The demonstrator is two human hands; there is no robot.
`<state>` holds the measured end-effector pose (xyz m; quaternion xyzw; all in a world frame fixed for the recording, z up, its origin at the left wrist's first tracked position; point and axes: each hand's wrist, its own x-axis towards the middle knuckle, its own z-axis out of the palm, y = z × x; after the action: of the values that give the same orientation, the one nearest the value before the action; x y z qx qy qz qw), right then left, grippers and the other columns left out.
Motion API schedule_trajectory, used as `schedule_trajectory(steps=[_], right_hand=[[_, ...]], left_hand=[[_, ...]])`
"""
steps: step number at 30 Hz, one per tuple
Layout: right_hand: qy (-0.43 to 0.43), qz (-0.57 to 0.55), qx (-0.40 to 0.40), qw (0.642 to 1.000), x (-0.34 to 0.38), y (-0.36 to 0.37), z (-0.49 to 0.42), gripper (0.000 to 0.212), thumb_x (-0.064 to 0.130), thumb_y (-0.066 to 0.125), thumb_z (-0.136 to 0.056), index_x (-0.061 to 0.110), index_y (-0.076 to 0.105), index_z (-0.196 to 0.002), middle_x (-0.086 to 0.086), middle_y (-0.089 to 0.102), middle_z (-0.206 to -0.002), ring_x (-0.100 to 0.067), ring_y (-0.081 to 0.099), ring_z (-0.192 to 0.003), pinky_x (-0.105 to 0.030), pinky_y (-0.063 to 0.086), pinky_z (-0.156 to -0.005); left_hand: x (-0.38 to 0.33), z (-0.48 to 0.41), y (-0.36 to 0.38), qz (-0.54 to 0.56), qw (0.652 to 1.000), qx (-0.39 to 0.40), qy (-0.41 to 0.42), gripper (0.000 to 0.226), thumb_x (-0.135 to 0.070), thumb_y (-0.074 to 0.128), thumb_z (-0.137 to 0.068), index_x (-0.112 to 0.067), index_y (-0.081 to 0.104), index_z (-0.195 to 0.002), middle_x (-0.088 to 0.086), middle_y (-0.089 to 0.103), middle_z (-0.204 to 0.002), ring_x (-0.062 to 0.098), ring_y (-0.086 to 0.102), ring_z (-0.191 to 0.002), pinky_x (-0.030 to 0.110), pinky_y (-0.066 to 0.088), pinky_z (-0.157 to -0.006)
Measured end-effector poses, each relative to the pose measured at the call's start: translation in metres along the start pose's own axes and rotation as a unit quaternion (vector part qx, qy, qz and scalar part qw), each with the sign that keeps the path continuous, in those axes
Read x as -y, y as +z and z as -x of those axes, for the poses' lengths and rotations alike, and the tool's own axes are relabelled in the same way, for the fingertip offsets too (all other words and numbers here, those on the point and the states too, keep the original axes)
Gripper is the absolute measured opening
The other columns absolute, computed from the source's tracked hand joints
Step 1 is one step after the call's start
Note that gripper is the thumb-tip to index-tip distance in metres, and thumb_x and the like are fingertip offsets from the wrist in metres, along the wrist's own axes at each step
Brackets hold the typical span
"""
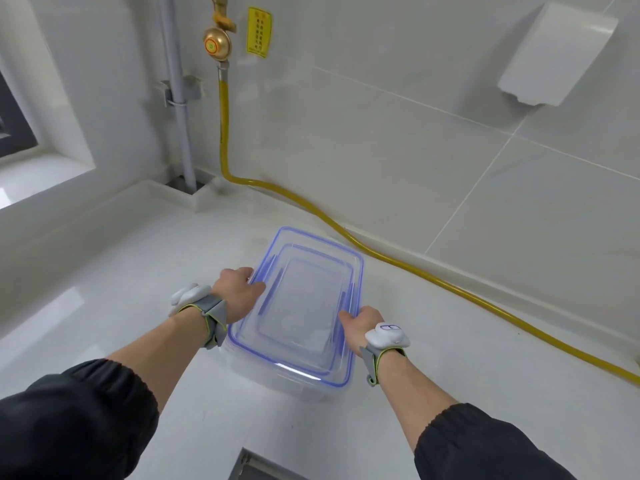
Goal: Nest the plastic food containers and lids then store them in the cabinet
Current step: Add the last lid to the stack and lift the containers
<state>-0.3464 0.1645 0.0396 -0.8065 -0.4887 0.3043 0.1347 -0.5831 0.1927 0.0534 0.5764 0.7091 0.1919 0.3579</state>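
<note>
Containers (301, 306), clear plastic with blue-rimmed lids laid on top, sit nested as one stack in the middle of the white bench (121, 271). The left hand (239, 292) grips the stack's left edge, thumb over the rim and fingers curled down the side. The right hand (356, 323) clasps the right edge the same way, near the closer corner. Both wrists carry grey straps with white devices. A yellow hose (398, 265) runs along the wall at the far right, apart from the stack.
</note>
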Motion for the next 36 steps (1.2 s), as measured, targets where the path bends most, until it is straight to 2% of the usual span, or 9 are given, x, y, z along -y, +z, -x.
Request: schedule_trajectory(steps=[4,8,13,16,21,25,30,35,36], right_hand=[[0.014,0.013,-0.013,1.0,0.001,0.004,-0.003,0.049,0.042,0.051,-0.088,0.001,0.053,-0.117,-0.018,0.06,-0.118,-0.036,0.062,-0.1,-0.032,0.047,-0.078],[-0.001,0.019,-0.029,0.999,-0.002,0.009,-0.005,0.034,0.041,0.051,-0.087,0.008,0.054,-0.092,-0.017,0.062,-0.104,-0.03,0.059,-0.078,-0.029,0.042,-0.068],[0.01,0.005,-0.016,1.0,-0.009,0.017,-0.004,0.047,0.04,0.05,-0.09,0.003,0.051,-0.119,-0.016,0.056,-0.117,-0.035,0.06,-0.098,-0.031,0.044,-0.08],[0.014,-0.007,-0.017,1.0,-0.009,0.02,-0.004,0.041,0.039,0.042,-0.095,0.006,0.049,-0.117,-0.016,0.059,-0.112,-0.036,0.059,-0.105,-0.036,0.046,-0.087],[0.04,-0.017,-0.024,0.999,-0.01,0.022,-0.004,0.049,0.039,0.031,-0.099,0.004,0.038,-0.134,-0.019,0.056,-0.13,-0.038,0.055,-0.115,-0.035,0.042,-0.091],[0.056,-0.037,-0.038,0.997,-0.012,0.018,-0.011,0.042,0.033,0.033,-0.098,0.003,0.037,-0.128,-0.022,0.063,-0.109,-0.038,0.06,-0.095,-0.032,0.039,-0.074],[0.065,-0.086,-0.031,0.994,-0.015,0.018,-0.018,0.04,0.029,0.037,-0.095,0.004,0.035,-0.126,-0.006,0.051,-0.068,-0.027,0.051,-0.064,-0.034,0.044,-0.068],[0.122,-0.18,-0.036,0.975,-0.012,0.016,-0.018,0.054,0.025,0.046,-0.092,-0.01,0.038,-0.132,-0.029,0.059,-0.118,-0.045,0.057,-0.104,-0.043,0.046,-0.087],[0.124,-0.168,-0.038,0.977,-0.013,0.016,-0.019,0.052,0.028,0.047,-0.091,-0.01,0.044,-0.125,-0.026,0.06,-0.112,-0.041,0.058,-0.099,-0.041,0.046,-0.082]], left_hand=[[0.006,-0.01,0.009,-0.013,1.0,0.01,-0.007,0.031,-0.027,0.049,-0.093,-0.004,0.06,-0.111,0.019,0.061,-0.112,0.037,0.058,-0.104,0.034,0.045,-0.084],[0.011,-0.014,0.017,-0.014,1.0,-0.001,-0.011,0.027,-0.021,0.043,-0.094,-0.012,0.042,-0.069,0.014,0.054,-0.079,0.032,0.051,-0.076,0.029,0.035,-0.066],[0.022,-0.018,0.027,-0.03,0.999,-0.002,-0.017,0.026,-0.025,0.041,-0.097,-0.008,0.055,-0.109,0.017,0.062,-0.114,0.036,0.058,-0.097,0.031,0.04,-0.081],[0.023,-0.022,0.027,-0.03,0.999,0.006,-0.011,0.02,-0.026,0.04,-0.096,-0.011,0.053,-0.098,0.017,0.063,-0.109,0.033,0.055,-0.085,0.03,0.039,-0.075],[0.02,-0.019,0.037,-0.007,0.999,-0.003,-0.04,0.036,-0.027,0.042,-0.096,-0.008,0.048,-0.126,0.017,0.06,-0.121,0.037,0.057,-0.105,0.032,0.042,-0.085],[0.018,-0.016,0.046,0.023,0.997,-0.004,-0.075,0.023,-0.03,0.045,-0.09,-0.012,0.044,-0.104,0.008,0.057,-0.084,0.023,0.053,-0.066,0.031,0.04,-0.064],[0.016,-0.018,0.042,0.065,0.992,-0.005,-0.112,0.035,-0.039,0.052,-0.079,-0.013,0.04,-0.1,0.008,0.056,-0.079,0.022,0.055,-0.066,0.032,0.044,-0.058],[0.017,-0.021,0.036,0.081,0.987,0.018,-0.135,0.065,-0.048,0.058,-0.075,-0.008,0.038,-0.123,0.013,0.061,-0.089,0.03,0.063,-0.078,0.035,0.052,-0.068],[0.018,-0.021,0.037,0.076,0.988,0.017,-0.135,0.067,-0.049,0.058,-0.076,-0.006,0.04,-0.124,0.012,0.06,-0.089,0.03,0.063,-0.079,0.037,0.053,-0.07]])
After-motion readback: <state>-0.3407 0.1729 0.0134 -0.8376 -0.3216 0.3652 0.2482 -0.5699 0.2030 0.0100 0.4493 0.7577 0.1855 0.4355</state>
